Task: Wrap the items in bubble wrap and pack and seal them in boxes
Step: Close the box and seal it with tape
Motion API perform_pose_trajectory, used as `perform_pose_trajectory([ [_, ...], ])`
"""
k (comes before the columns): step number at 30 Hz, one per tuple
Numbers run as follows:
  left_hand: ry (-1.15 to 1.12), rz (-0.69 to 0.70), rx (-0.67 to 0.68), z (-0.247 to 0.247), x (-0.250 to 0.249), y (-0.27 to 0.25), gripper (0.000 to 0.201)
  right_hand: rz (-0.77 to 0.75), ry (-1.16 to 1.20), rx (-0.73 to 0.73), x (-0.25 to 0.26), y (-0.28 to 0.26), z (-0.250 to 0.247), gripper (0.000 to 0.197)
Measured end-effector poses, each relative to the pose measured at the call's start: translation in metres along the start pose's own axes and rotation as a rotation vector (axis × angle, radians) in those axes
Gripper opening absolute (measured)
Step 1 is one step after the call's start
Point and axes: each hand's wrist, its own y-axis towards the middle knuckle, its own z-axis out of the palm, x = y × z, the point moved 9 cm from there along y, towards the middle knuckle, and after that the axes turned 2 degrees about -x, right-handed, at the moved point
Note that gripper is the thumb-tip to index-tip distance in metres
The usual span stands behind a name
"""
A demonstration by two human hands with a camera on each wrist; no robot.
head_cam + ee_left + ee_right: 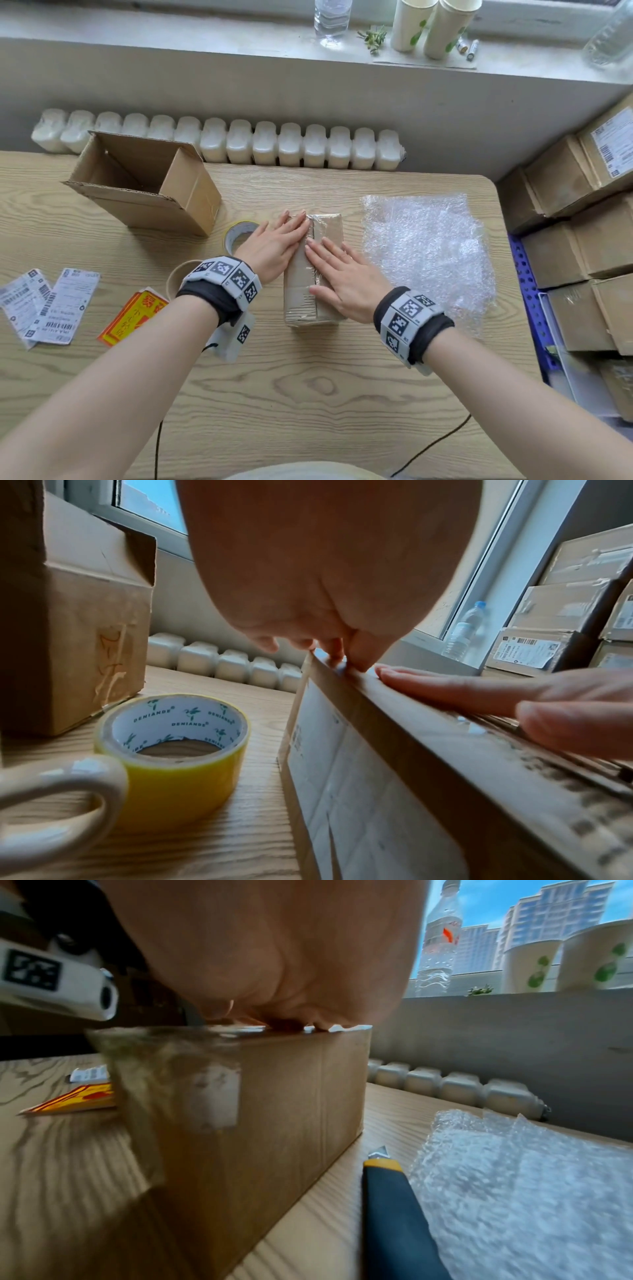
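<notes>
Box (313, 270), closed and lying mid-desk (308, 394), is pressed under both flat hands, left hand (274, 245) and right hand (342, 281); nothing is gripped. Tape (313, 240) along the seam is best smoothed outward, firmly, so bubbles are avoided.

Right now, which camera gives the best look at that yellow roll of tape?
The left wrist view: the yellow tape roll lies flat, close up, its printed core readable. The head view shows only part of it behind the left hand. The right wrist view doesn't show it.
</notes>
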Motion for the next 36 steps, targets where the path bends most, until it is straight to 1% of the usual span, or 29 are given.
perform_pose_trajectory([
  [3,0.052,-0.026,0.016,0.003,0.001,0.002,0.051,-0.012,0.007,-0.007,0.010,-0.014,0.009,0.081],
  [5,0.082,-0.034,0.023,0.005,0.000,0.003,0.052,-0.016,0.023,-0.018,0.017,-0.022,0.013,0.082],
  [10,0.133,-0.053,0.026,0.003,-0.002,0.001,0.057,-0.029,0.063,-0.060,0.036,-0.050,0.029,0.077],
  [14,0.153,-0.072,0.053,0.007,-0.004,0.001,0.068,-0.054,0.053,-0.121,0.046,-0.070,0.035,0.069],
  [15,0.146,-0.068,0.055,0.007,-0.006,0.000,0.071,-0.063,0.060,-0.125,0.046,-0.073,0.035,0.068],
  [17,0.106,-0.026,0.049,0.009,-0.012,-0.006,0.074,-0.082,0.064,-0.088,0.046,-0.076,0.035,0.069],
  [20,0.038,0.066,0.015,0.014,-0.021,-0.026,0.066,-0.114,0.015,-0.073,0.045,-0.077,0.034,0.077],
  [22,-0.044,0.072,-0.030,0.016,-0.021,-0.043,0.059,-0.116,0.028,-0.072,0.045,-0.075,0.035,0.075],
  [23,-0.107,0.055,-0.051,0.017,-0.020,-0.052,0.057,-0.099,0.066,-0.112,0.045,-0.075,0.032,0.070],
  [25,-0.229,0.004,-0.085,0.020,-0.017,-0.069,0.056,-0.004,0.150,-0.259,0.038,-0.077,0.021,0.057],
  [26,-0.263,-0.010,-0.094,0.022,-0.016,-0.075,0.056,0.047,0.170,-0.329,0.035,-0.078,0.016,0.053],
  [28,-0.272,-0.005,-0.077,0.029,-0.021,-0.086,0.056,0.093,0.198,-0.418,0.033,-0.077,0.011,0.047],
  [30,-0.240,0.030,-0.059,0.039,-0.025,-0.089,0.063,0.098,0.261,-0.478,0.035,-0.073,0.006,0.036],
  [32,-0.227,0.047,-0.087,0.044,-0.026,-0.090,0.068,0.104,0.298,-0.519,0.036,-0.070,0.001,0.028],
  [34,-0.215,0.035,-0.133,0.043,-0.024,-0.089,0.065,0.124,0.330,-0.517,0.035,-0.071,0.000,0.034],
  [36,-0.191,0.020,-0.132,0.042,-0.023,-0.088,0.060,0.147,0.381,-0.489,0.032,-0.072,0.003,0.041],
])
